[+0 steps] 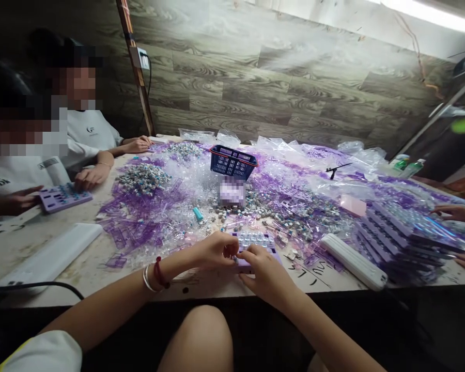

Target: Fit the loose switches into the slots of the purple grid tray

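A purple plastic panel (274,252) lies near the table's front edge, with rows of clear, pale blue pieces (258,238) set in its top. My left hand (216,249) is at its left end, thumb and fingers curled together in a pinch. Whatever small part is between those fingertips is too hidden to name. From the right, my right hand (266,271) rests over the panel's near side, its fingers bent on top and its thumb at the front edge. The two hands' fingertips almost meet, covering part of the panel.
Loose small parts (143,178) and purple clear plastic pieces (139,222) litter the table around a blue basket (233,163). Stacked purple panels (403,243) stand right, beside a white bar (354,261). Another white bar (58,253) lies left. Co-workers' hands (91,175) work at left and right.
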`<action>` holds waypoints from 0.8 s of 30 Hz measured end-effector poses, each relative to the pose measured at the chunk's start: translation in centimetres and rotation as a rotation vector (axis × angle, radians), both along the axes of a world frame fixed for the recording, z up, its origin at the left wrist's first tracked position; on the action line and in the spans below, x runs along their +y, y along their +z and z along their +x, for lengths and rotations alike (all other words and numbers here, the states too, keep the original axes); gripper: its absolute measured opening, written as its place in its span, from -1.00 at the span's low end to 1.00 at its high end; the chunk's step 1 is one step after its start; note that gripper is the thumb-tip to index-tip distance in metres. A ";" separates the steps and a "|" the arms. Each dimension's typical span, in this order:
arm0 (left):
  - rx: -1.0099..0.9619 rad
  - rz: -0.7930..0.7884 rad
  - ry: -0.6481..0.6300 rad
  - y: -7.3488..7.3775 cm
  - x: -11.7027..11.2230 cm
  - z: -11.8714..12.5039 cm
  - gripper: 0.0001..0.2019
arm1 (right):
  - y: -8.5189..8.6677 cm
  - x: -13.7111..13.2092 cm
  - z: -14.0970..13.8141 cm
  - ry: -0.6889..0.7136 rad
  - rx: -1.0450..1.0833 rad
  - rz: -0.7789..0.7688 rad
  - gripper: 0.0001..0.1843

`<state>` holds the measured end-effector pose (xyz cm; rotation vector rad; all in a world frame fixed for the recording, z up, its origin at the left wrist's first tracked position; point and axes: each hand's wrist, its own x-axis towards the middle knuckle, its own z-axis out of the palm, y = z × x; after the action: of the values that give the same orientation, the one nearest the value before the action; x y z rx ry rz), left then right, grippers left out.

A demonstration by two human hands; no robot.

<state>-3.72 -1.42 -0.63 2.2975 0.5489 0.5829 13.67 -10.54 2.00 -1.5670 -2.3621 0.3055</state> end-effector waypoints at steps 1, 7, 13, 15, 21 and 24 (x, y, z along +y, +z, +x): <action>-0.001 -0.028 0.008 0.0 -0.1 0.1 -0.89 | 0.0 -0.1 0.2 0.033 0.003 0.024 -0.64; 0.010 -0.169 -0.069 0.8 -1.1 0.3 -0.87 | -0.3 -1.0 0.6 0.120 -0.046 0.007 -0.60; 0.032 -0.104 -0.208 1.1 -1.9 0.3 -0.89 | -1.1 -2.9 1.2 0.161 -0.114 0.040 -0.44; 0.030 -0.096 -0.238 1.1 -2.1 0.4 -0.87 | -1.9 -3.3 1.3 0.135 -0.153 0.134 -0.59; 0.027 -0.004 -0.295 1.1 -2.6 0.6 -0.89 | -3.4 -3.5 2.3 0.193 -0.020 0.323 -0.71; 0.061 0.177 -0.253 0.9 -3.0 0.8 -0.86 | -3.2 -3.0 2.8 0.223 0.016 0.341 -0.81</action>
<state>-2.96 -4.39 0.28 2.5091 0.2349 0.4545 16.44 -13.59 -1.25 -1.1462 -2.4226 -0.0405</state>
